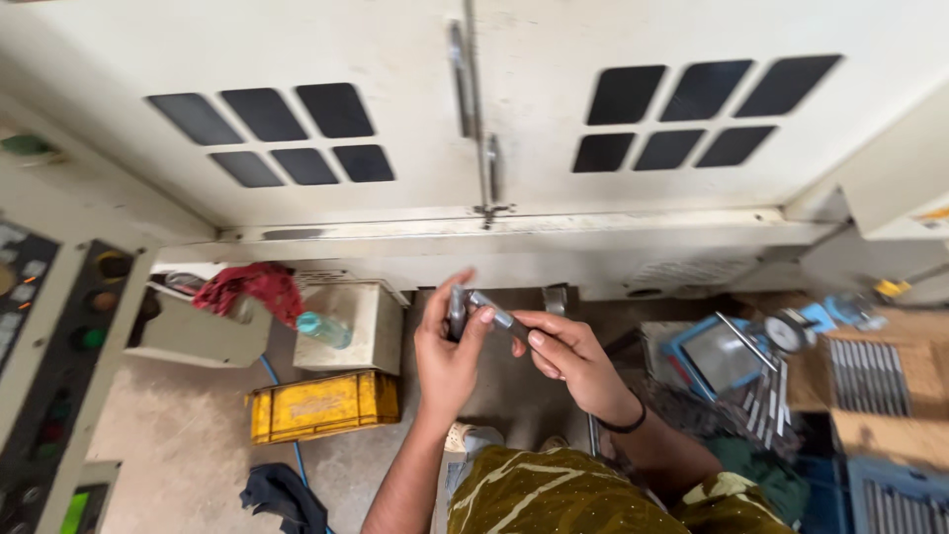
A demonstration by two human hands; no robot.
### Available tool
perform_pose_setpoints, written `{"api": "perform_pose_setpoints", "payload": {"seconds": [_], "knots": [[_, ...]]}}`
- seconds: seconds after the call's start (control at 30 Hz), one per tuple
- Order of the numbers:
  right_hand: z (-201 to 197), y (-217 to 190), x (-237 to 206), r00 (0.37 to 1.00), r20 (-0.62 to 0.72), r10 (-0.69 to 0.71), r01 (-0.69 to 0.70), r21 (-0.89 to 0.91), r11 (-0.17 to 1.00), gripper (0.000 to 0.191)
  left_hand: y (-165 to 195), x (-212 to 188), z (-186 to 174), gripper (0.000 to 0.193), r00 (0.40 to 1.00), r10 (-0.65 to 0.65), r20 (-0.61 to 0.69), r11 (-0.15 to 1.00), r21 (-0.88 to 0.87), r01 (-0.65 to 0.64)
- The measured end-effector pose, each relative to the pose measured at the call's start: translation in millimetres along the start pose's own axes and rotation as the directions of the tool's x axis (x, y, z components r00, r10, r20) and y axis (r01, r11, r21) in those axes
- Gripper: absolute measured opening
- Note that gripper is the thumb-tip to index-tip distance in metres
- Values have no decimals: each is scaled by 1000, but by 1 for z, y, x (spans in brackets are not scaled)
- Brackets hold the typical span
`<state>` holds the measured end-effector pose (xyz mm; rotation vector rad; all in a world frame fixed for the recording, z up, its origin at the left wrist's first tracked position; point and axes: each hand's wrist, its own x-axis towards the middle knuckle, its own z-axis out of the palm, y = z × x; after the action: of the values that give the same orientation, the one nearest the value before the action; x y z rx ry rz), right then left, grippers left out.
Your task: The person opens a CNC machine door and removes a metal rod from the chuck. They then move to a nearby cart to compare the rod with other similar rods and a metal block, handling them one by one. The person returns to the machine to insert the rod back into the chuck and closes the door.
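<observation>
A: What's the left hand [447,358] doing?

B: It's gripping one short grey metal cylinder [458,312], fingers curled round it, thumb up. Held at chest height over the floor, in front of the machine.

A: And the right hand [573,361]?

B: It's pinching one slim grey metal bar [502,317] betw. thumb & fingertips, its far end touching the cylinder. One black band is sitting on that wrist.

A: Below the hands?

B: One yellow plastic crate [323,404] is lying on the concrete floor, left of the forearm. Behind it, 2 cream boxes; one red rag [249,286] is draped on one, one pale blue bottle [323,328] is leaning on the other.

A: Further out?

B: 2 cream metal cabinet doors [415,109] are filling the top, each w/ 6 dark vent slots. Right side: one round dial gauge [788,332] is resting near rows of grey rods; count too blurred to tell.
</observation>
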<state>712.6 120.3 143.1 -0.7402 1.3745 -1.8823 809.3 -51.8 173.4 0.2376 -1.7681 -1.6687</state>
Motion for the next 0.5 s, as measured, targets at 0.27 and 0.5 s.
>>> {"api": "perform_pose_setpoints", "payload": {"seconds": [0.27, 0.5], "knots": [[59, 5, 44, 991, 4, -137, 135, -193, 972, 39, 22, 15, -59, 67, 964, 266, -6, 872, 428, -238], [94, -2, 70, 973, 55, -224, 230, -213, 950, 39, 27, 36, -102, 74, 960, 275, 57, 865, 421, -273]]}}
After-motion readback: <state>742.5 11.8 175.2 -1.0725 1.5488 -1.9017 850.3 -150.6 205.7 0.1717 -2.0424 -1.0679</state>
